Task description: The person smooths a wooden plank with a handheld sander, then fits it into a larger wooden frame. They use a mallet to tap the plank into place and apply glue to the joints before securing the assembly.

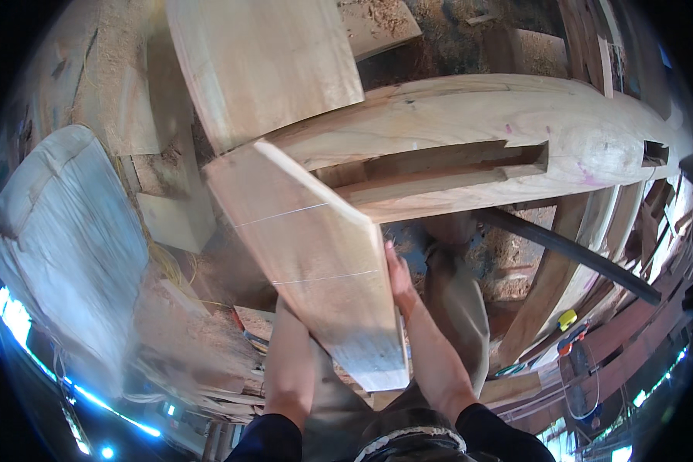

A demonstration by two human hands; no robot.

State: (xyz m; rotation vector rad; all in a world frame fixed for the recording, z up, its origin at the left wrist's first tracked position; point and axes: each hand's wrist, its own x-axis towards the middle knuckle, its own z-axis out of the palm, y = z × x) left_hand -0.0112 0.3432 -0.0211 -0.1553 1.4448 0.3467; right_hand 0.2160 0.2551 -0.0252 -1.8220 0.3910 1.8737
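Woodshop floor (508, 262) is lying under everything, covered in sawdust and shavings, offcuts scattered around. Room is looking crowded: stacked planks and curved timber frames (593, 254) are filling the right side, a pale crumpled tarp or sack (69, 231) is sitting at left, bright light is coming in along the lower left rim. No boxes, bins or other containers showing clearly; a small yellow object (567, 318) is lying among the timbers at right, too small to tell what.

A big rounded beam (485, 131) with a long slot cut in it is running across the upper middle. A dark pipe or rod (570, 250) is passing under it, slanting down to the right. Another wide board (261, 61) is leaning at top.

The person is holding a flat wooden plank (315, 254), its far end touching the slotted beam, its near end toward the body. Right hand (399, 281) is pressing against the plank's right edge, fingers wrapping it. Left hand (285, 308) is going under the plank, hidden by it; cannot tell how its fingers are set. Thin pencil lines are crossing the plank face.
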